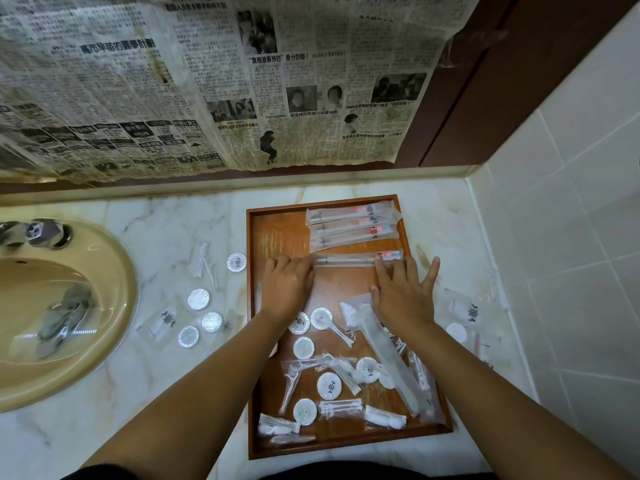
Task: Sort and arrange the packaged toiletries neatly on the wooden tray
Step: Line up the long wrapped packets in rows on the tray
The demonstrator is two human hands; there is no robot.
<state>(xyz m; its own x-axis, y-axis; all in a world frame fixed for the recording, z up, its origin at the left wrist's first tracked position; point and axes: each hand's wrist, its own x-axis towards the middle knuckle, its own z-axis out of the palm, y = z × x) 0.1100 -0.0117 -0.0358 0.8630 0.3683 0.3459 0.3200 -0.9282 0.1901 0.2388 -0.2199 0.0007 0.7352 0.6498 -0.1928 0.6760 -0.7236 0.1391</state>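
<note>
A wooden tray (277, 230) lies on the marble counter. Three packaged toothbrushes (351, 225) lie side by side at its far right. A fourth toothbrush packet (349, 260) lies just below them, crosswise. My left hand (285, 289) rests on its left end and my right hand (403, 292) presses flat on its right end, fingers spread. The near half of the tray holds a long white packet (391, 358), several round white soap packs (329, 385) and several cotton swab packets (341, 408) in a loose jumble.
A beige sink (69, 306) with a tap (38, 233) sits at the left. Several round packs (199, 298) and clear sachets (162, 322) lie on the counter between sink and tray. More packets (465, 311) lie right of the tray, near the tiled wall. Newspaper covers the mirror behind.
</note>
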